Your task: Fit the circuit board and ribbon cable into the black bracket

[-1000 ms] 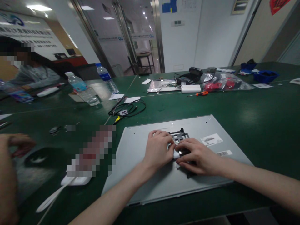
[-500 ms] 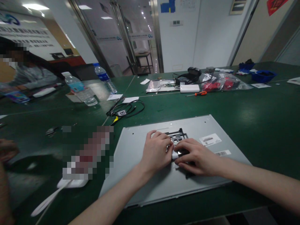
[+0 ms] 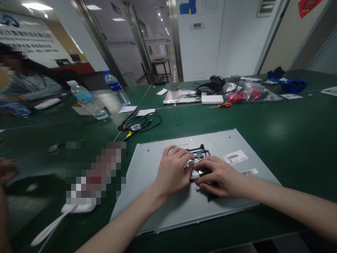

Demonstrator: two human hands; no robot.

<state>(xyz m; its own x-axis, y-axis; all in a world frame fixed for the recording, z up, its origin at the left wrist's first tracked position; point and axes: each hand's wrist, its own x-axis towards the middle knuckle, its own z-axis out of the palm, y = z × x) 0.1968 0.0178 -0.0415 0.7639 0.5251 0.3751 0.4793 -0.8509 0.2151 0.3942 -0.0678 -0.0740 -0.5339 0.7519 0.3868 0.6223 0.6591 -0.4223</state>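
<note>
A flat grey metal panel lies on the green table in front of me. On its middle is a black frame with a metal grid inside, partly covered by my hands. My left hand is closed, fingertips pinched at the frame's left side, where a small whitish piece shows between thumb and fingers. Close against it, my right hand bends its fingers over the frame's right side. Beneath the fingertips is a small silvery-white part. What the right fingers grip is hidden.
A coiled black cable lies beyond the panel's left corner. Farther back are water bottles, an orange-handled screwdriver, a white box-like device and a plastic bag. At left, a white strap lies near another person's hand.
My left fingers have shifted slightly, and more of the whitish piece shows between them. My right hand stays in place on the frame. The whole view has drifted a little.
</note>
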